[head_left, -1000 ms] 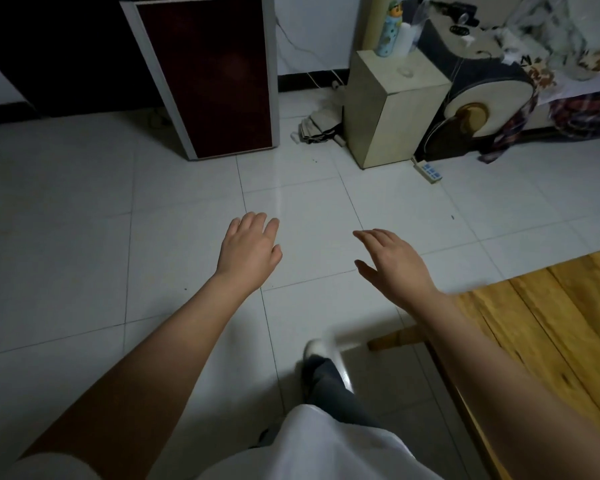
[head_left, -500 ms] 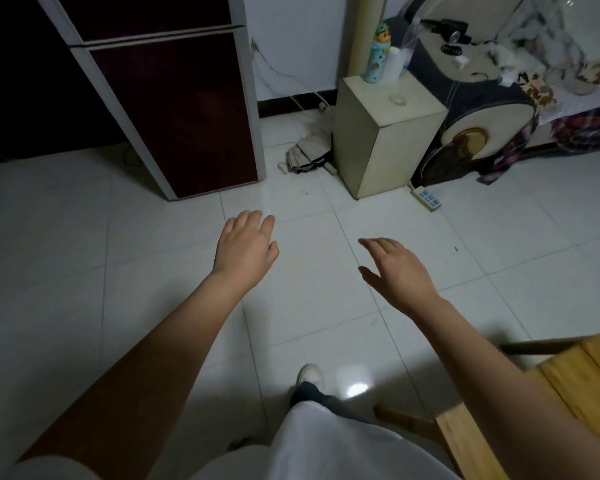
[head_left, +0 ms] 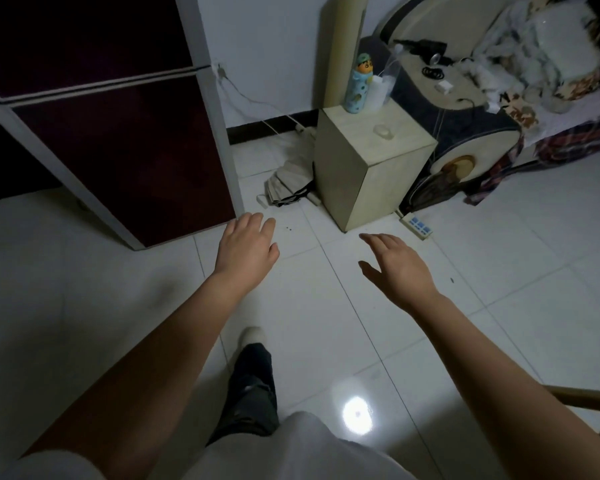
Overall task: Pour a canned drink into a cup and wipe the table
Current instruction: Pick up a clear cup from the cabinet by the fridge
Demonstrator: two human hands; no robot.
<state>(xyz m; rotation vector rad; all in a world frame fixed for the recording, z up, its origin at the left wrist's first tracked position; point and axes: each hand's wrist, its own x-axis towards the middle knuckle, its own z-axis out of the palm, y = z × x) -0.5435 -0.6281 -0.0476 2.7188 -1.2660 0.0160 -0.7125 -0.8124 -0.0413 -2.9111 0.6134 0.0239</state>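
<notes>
White floor tiles (head_left: 343, 299) fill most of the view, seen from above by a person standing with both bare arms stretched forward. Left hand (head_left: 245, 251) is held palm down over the tiles, its fingers (head_left: 253, 223) released, loosely together and grasping nothing. Right hand (head_left: 395, 263) is beside it and apart from it, also palm down, with fingers (head_left: 378, 239) released and slightly spread, thumb dropped low, grasping nothing.

Just beyond the left fingers stands a tall refrigerator (head_left: 118, 133) with dark red doors and a pale grey frame. Beyond the gap between the two hands sits a cream box-shaped cabinet (head_left: 368, 171) on the floor. On its top, at the back, stands a light blue bottle (head_left: 359, 88) with a cartoon figure cap, touching or just beside a white item too blurred to name. A folded pale umbrella (head_left: 288, 185) lies on the floor between the refrigerator and the cabinet. A white power strip (head_left: 415, 226) lies on the tiles just past the right fingers.

Farther to the right of the right fingers is a bed (head_left: 499, 98) with a rounded footboard and rumpled bedding. Below the hands, one dark trouser leg (head_left: 252, 386) and a pale shoe (head_left: 253, 336) show, with a white shirt hem (head_left: 291, 448) nearest the camera. A sliver of the wooden desk (head_left: 589, 400) shows at the lower right edge, behind the right forearm. No can or cup can be seen in this view.
</notes>
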